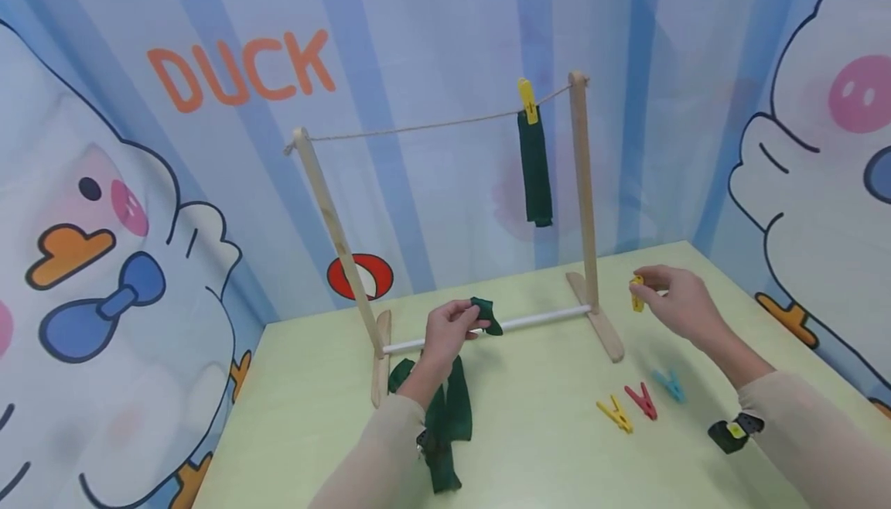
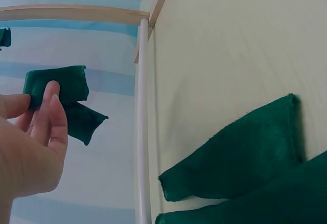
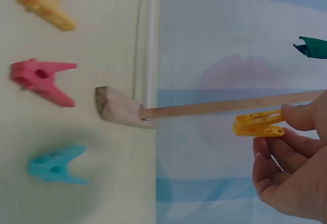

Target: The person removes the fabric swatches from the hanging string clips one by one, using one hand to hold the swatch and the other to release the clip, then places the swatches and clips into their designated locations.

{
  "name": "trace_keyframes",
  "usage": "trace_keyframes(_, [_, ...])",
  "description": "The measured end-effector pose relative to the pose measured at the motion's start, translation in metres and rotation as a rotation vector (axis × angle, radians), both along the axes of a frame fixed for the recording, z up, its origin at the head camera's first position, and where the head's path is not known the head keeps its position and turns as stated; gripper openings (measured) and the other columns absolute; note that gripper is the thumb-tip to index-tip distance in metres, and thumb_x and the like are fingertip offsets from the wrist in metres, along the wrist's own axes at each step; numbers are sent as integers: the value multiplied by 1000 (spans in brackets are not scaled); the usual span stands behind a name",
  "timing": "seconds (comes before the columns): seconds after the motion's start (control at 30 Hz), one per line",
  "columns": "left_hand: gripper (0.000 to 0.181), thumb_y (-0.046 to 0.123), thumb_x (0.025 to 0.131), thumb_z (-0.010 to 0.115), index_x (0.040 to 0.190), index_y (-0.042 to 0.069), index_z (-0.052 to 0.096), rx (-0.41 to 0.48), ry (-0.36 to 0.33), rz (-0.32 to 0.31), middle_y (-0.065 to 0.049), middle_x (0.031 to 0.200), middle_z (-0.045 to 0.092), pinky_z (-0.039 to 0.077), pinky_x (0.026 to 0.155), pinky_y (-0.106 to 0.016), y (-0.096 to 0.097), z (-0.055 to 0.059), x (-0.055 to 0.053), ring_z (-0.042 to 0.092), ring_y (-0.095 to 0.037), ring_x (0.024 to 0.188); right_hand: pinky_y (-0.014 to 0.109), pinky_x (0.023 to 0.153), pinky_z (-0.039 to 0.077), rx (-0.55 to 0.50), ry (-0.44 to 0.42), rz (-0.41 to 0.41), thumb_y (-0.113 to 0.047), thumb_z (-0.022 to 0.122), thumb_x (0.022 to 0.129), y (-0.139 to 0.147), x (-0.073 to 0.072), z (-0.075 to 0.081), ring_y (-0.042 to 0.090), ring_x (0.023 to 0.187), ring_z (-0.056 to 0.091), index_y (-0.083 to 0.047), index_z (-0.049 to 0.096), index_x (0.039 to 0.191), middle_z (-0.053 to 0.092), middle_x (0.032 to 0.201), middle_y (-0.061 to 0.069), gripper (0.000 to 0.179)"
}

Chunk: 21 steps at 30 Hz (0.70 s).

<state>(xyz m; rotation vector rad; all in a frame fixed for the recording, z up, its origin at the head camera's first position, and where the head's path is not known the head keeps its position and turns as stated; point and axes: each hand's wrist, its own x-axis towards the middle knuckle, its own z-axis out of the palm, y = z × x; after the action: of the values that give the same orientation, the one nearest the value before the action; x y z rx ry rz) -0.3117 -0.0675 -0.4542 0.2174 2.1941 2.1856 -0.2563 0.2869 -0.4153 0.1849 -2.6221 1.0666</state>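
Between thumb and fingers my left hand [image 1: 447, 331] pinches a folded dark green cloth strip [image 2: 61, 86], held up in front of the rack's white bottom bar. My right hand [image 1: 678, 304] grips a yellow clothespin [image 3: 259, 123] by its handle ends, raised over the table right of the rack. Another green cloth strip [image 1: 534, 169] hangs from the rope [image 1: 425, 128], held by a yellow clothespin [image 1: 527, 100] near the right post. More green cloth strips [image 1: 455, 404] lie on the table below my left forearm, which partly hides them.
A wooden rack with a left post [image 1: 334, 230], a right post [image 1: 583, 192] and a white bar [image 1: 546, 318] stands at the back. On the table [image 1: 543, 447] lie a yellow clothespin [image 1: 616, 415], a red one [image 1: 642, 401] and a blue one [image 1: 670, 386]. A duck-print curtain [image 1: 445, 207] hangs behind.
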Motion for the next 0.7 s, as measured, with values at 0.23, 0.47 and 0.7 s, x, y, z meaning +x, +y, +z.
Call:
trace_keyframes(0.23, [29,15,100,63,121,-4,64,-16,-21,-8,-15,102,74,57,84,-44,2,-8,6,73,-29,94,51,71,55,91,-68,0,-17,60,100,19,7,-20,46,97,64,16,58,124,65,110,33,41])
trace_keyframes(0.47, [27,13,100,62,119,-6,64,-28,-53,-2,-17,105,73,57,84,-45,-1,-20,11,74,-24,89,48,71,56,164,-298,40,-20,65,95,38,9,-36,39,90,65,19,61,116,66,105,31,45])
trace_keyframes(0.7, [30,14,100,62,123,-4,63,-27,-90,-5,-16,104,74,54,89,-50,-4,-27,13,74,-23,90,37,59,47,205,-435,-8,-21,68,93,50,15,-42,26,69,55,15,68,96,62,77,13,37])
